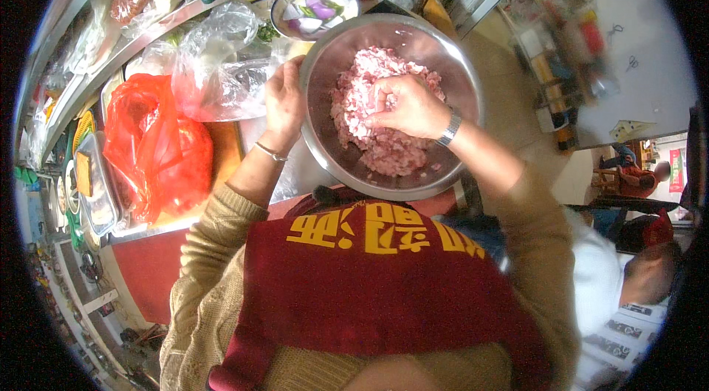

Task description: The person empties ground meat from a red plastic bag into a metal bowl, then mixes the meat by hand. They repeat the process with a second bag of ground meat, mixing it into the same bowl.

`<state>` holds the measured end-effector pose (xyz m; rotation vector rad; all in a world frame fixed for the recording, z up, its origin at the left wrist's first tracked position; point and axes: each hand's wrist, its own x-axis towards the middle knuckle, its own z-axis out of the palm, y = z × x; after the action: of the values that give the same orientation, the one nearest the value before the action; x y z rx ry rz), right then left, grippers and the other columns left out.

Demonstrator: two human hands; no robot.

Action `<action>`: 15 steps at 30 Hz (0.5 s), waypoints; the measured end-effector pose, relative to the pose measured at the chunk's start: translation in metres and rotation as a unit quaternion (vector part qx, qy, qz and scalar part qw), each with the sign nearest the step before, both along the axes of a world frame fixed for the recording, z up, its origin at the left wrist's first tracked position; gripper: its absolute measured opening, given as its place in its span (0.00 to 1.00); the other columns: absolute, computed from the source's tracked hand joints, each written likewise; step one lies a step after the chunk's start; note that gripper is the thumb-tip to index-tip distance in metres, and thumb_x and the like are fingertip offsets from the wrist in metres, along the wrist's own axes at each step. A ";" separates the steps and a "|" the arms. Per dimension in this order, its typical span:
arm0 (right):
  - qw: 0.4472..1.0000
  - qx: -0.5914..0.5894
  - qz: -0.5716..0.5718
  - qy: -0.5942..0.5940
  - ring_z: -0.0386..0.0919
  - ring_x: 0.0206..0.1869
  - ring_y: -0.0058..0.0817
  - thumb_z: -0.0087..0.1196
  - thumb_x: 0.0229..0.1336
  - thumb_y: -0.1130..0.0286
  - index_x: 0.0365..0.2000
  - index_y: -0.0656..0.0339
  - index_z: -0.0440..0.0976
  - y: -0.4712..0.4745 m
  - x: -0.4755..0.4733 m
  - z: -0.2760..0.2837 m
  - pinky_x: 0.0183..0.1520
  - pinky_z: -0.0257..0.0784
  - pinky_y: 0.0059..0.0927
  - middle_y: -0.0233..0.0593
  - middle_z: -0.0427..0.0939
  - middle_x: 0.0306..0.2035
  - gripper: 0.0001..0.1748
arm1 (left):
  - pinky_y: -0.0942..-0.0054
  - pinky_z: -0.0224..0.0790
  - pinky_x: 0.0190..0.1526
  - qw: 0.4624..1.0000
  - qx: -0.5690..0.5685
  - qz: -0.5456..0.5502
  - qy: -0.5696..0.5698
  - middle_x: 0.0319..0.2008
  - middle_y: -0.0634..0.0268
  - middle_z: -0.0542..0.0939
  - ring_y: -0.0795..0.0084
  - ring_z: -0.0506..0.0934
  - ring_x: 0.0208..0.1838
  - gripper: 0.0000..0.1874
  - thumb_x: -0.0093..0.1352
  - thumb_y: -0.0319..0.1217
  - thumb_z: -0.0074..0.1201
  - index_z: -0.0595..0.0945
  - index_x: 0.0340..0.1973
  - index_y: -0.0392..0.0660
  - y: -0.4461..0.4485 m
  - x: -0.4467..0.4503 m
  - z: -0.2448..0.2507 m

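Note:
A large stainless steel bowl (471, 75) stands in front of me with a heap of raw minced meat (393, 155) in it. My left hand (285, 103) holds the bowl's rim at its left side, the fingers partly hidden behind the rim. Over the meat, my right hand (410, 108) is bent with its fingertips curled down at the surface of the mince. Whether it grips any meat cannot be made out. Just beyond the bowl sits a patterned bowl (276, 17) with cut purple onion and green pieces.
A red plastic bag (188, 164) with contents lies at the left, beside clear plastic bags (221, 75). Farther left is a clear lidded container (102, 186). A metal shelf edge (133, 42) curves above the counter. A person in white (595, 274) is close at my right; another sits farther off.

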<state>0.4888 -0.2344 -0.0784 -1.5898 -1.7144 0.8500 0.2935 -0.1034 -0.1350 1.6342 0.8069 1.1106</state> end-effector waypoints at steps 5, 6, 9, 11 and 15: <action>0.994 0.069 -0.057 0.065 0.74 0.32 0.20 0.71 0.43 0.74 0.26 0.62 0.72 -0.005 0.011 -0.008 0.39 0.72 0.26 0.34 0.76 0.26 0.14 | 0.75 0.72 0.43 0.990 -0.127 -0.035 0.043 0.43 0.56 0.83 0.72 0.79 0.41 0.22 0.67 0.34 0.59 0.78 0.53 0.32 -0.002 -0.010 0.014; 0.992 0.080 -0.062 0.072 0.74 0.33 0.20 0.71 0.43 0.75 0.26 0.62 0.73 -0.006 0.014 -0.010 0.40 0.72 0.26 0.33 0.76 0.27 0.14 | 0.74 0.74 0.40 0.992 -0.051 -0.028 0.108 0.42 0.55 0.84 0.72 0.81 0.38 0.25 0.62 0.31 0.64 0.78 0.52 0.32 0.000 -0.011 0.018; 0.990 0.073 -0.073 0.097 0.74 0.36 0.18 0.67 0.46 0.79 0.29 0.62 0.74 -0.012 0.020 -0.016 0.43 0.72 0.24 0.30 0.77 0.30 0.12 | 0.72 0.75 0.40 0.977 -0.002 -0.018 0.215 0.39 0.54 0.85 0.70 0.82 0.35 0.23 0.63 0.30 0.62 0.79 0.51 0.32 0.003 -0.016 0.022; 0.989 0.075 -0.070 0.106 0.73 0.37 0.16 0.64 0.49 0.83 0.31 0.62 0.73 -0.016 0.023 -0.018 0.43 0.73 0.21 0.29 0.76 0.33 0.11 | 0.73 0.76 0.39 0.983 -0.004 -0.013 0.181 0.37 0.55 0.86 0.70 0.82 0.33 0.21 0.65 0.30 0.60 0.79 0.51 0.32 0.004 -0.017 0.019; 0.986 0.020 -0.110 0.124 0.76 0.40 0.17 0.63 0.51 0.84 0.36 0.64 0.75 -0.020 0.028 -0.015 0.47 0.75 0.22 0.30 0.78 0.35 0.11 | 0.69 0.74 0.42 0.991 -0.015 0.004 0.132 0.38 0.53 0.86 0.69 0.82 0.40 0.16 0.69 0.33 0.56 0.82 0.46 0.33 0.005 -0.022 0.008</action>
<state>0.5167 -0.2546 -0.0938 -1.5408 -1.3473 0.8570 0.2716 -0.0987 -0.1270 1.7771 0.9948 0.8943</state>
